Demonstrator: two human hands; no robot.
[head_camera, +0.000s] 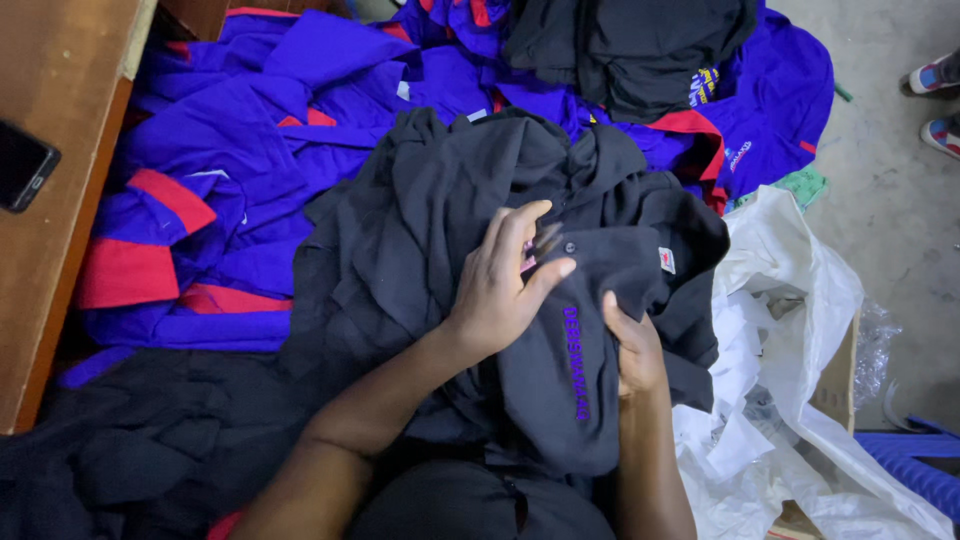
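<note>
Forearms rise from the bottom edge toward the lap. I log the left hand (500, 290) flat on a black cloth shirt with purple stitched lettering (575, 390), fingers spread, thumb out, gripping nothing I can confirm. Right hand (630, 350) pinches the fabric's right fold, fingers closed on it. Garment's long axis runs toward the body, lying between both hands. Blue-and-red garments (220, 180) piled behind; white plastic sacking (790, 330) at right; dark phone (22, 165) on wooden table (60, 80).
</note>
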